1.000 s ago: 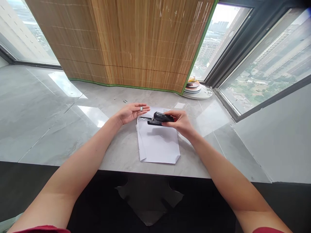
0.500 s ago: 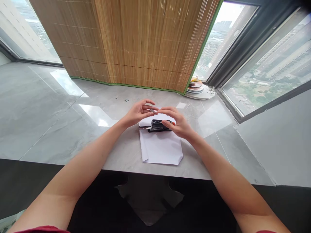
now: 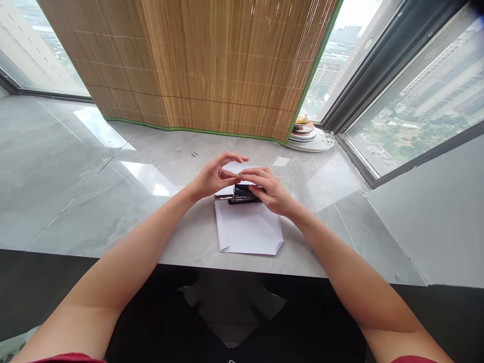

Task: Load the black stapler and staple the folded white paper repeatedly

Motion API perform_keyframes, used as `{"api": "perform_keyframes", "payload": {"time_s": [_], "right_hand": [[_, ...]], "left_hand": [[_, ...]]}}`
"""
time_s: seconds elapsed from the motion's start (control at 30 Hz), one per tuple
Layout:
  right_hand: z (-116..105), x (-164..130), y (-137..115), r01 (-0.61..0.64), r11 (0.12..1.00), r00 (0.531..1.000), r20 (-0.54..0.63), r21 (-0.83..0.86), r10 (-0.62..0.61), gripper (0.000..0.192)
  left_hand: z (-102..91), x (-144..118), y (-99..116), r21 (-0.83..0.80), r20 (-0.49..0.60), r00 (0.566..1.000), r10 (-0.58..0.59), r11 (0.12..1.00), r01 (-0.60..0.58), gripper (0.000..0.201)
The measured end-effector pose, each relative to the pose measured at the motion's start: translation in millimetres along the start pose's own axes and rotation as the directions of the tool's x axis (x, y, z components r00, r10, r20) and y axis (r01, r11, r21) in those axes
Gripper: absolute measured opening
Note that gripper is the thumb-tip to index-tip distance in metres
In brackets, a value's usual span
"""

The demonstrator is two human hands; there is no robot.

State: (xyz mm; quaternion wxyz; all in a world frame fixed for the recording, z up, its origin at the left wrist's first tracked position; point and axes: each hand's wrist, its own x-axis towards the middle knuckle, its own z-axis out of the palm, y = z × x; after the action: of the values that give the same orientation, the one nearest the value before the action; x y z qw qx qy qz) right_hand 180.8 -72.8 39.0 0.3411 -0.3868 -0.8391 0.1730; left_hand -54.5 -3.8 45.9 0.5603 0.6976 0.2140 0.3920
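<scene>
Both hands meet over a black stapler (image 3: pixel 242 194) that lies on a white sheet of paper (image 3: pixel 247 229) on the grey marble counter (image 3: pixel 94 201). The left hand (image 3: pixel 214 176) is curled, thumb and forefinger pinched together at the meeting point; something small may sit between the tips, but it's too tiny to tell, so I can't say what it grips. The right hand (image 3: pixel 270 189) is bent over the stapler's 3 o'clock end, fingers half closed and resting on top of it, fingertips touching the left hand's. Whether it really clamps the stapler or only rests on it, can't tell.

The stapler seems to be open: a thin metal rail (image 3: pixel 223 197) pokes out toward 9 o'clock, flat on the paper. My read is that loading is midway: stapler open, hands working at the top, nothing shut back yet, and the paper looks unstapled as far as visible. The paper has a folded corner at its near right edge.

Elsewhere: a small staple strip (image 3: pixel 194 154) lies loose on the counter at 11 o'clock from the hands, well apart. A bamboo blind (image 3: pixel 196 70) hangs behind at 12 o'clock. A stack of plates (image 3: pixel 306 136) sits at 2 o'clock by the window (image 3: pixel 416 101). A small white scrap (image 3: pixel 282 161) lies near the paper at 1 o'clock.
</scene>
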Motion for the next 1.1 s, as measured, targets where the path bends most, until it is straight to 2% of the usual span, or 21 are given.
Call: {"api": "perform_keyframes", "payload": {"time_s": [0.07,0.13,0.2,0.23,0.33,0.43,0.53,0.63,0.7,0.8,0.87,0.93,1.03,1.1], "right_hand": [[-4.2,1.3,1.7,-0.018,1.000,0.998,-0.062,-0.006,0.018,0.042],[-15.7,0.6,12.2,-0.064,0.998,0.985,-0.162,-0.005,0.062,0.037],[-34.8,-4.2,33.5,-0.156,0.988,0.954,-0.260,-0.013,0.147,0.033],[-46.3,-8.5,47.4,-0.220,0.975,0.934,-0.296,-0.032,0.201,0.033],[-79.5,-27.8,92.5,-0.413,0.885,0.880,-0.343,-0.215,0.328,0.042],[-98.1,-46.7,124.0,-0.525,0.733,0.851,-0.276,-0.432,0.447,0.059],[-98.0,-53.2,134.8,-0.563,0.597,0.806,-0.220,-0.571,0.549,0.068],[-88.5,-50.2,134.7,-0.538,0.550,0.793,-0.162,-0.639,0.587,0.070],[-83.1,-48.1,134.1,-0.523,0.553,0.790,-0.125,-0.649,0.600,0.070],[-80.6,-48.1,136.1,-0.530,0.565,0.785,-0.114,-0.632,0.609,0.070],[-81.6,-48.4,138.2,-0.552,0.583,0.789,-0.147,-0.596,0.597,0.068],[-82.2,-46.4,137.3,-0.587,0.620,0.798,-0.241,-0.521,0.553,0.061],[-76.6,-37.0,122.0,-0.586,0.748,0.789,-0.430,-0.312,0.439,0.041],[-66.9,-28.3,100.8,-0.481,0.863,0.811,-0.454,-0.156,0.370,0.029]], "left_hand": [[-6.1,0.8,3.4,0.019,-0.075,0.996,-0.037,0.999,0.039,0.047],[-22.3,2.6,0.9,0.115,-0.250,0.968,-0.007,0.993,0.037,0.036],[-47.3,4.4,-8.4,0.302,-0.456,0.887,0.076,0.950,0.075,0.017],[-61.1,5.1,-15.2,0.415,-0.502,0.859,0.102,0.900,0.135,0.011],[-95.6,6.2,-37.9,0.641,-0.463,0.886,0.038,0.704,0.305,0.022],[-109.6,6.0,-55.2,0.713,-0.426,0.903,-0.057,0.594,0.374,0.033],[-111.2,4.8,-61.3,0.758,-0.415,0.909,-0.041,0.537,0.371,0.032],[-111.6,3.8,-59.6,0.772,-0.431,0.902,0.006,0.520,0.365,0.028],[-111.3,4.2,-56.8,0.768,-0.433,0.901,0.023,0.532,0.356,0.025],[-106.1,6.1,-51.6,0.731,-0.437,0.899,0.031,0.595,0.334,0.018],[-98.3,7.5,-47.6,0.687,-0.442,0.896,0.039,0.657,0.310,0.015],[-87.6,8.5,-43.3,0.623,-0.442,0.896,0.054,0.736,0.263,0.019],[-70.7,9.5,-38.7,0.400,-0.455,0.890,0.036,0.901,0.168,0.028],[-62.5,10.2,-38.0,0.170,-0.460,0.887,-0.041,0.976,0.133,0.038]]}}
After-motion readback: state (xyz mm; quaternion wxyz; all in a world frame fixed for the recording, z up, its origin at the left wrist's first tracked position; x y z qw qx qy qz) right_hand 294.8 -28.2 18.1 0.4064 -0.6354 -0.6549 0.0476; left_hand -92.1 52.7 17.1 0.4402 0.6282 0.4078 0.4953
